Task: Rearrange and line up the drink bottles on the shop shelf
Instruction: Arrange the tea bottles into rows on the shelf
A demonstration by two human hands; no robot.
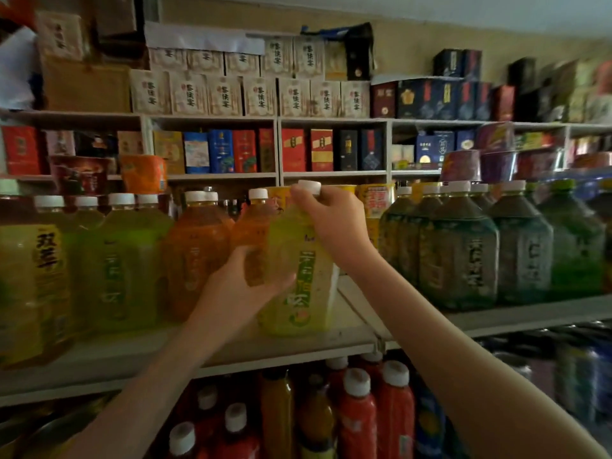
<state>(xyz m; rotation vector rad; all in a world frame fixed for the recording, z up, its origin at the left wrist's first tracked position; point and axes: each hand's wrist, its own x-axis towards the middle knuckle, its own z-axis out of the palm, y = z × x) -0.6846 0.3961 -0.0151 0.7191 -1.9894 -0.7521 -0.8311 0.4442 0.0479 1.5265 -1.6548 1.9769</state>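
Note:
A large yellow-green drink bottle (299,286) with a white cap stands near the front edge of the white shelf (231,354), in the middle of the head view. My right hand (331,220) grips its neck just under the cap. My left hand (241,286) holds its left side at label height, fingers wrapped round the body. Orange bottles (195,253) stand just behind and left of it, with green bottles (122,260) further left. Dark green bottles (463,253) line the shelf to the right.
A gap of bare shelf lies to the right of the held bottle, before the dark green row. Red and yellow bottles (357,415) fill the shelf below. Boxed goods (231,150) and instant noodle cups (79,173) sit on shelves behind.

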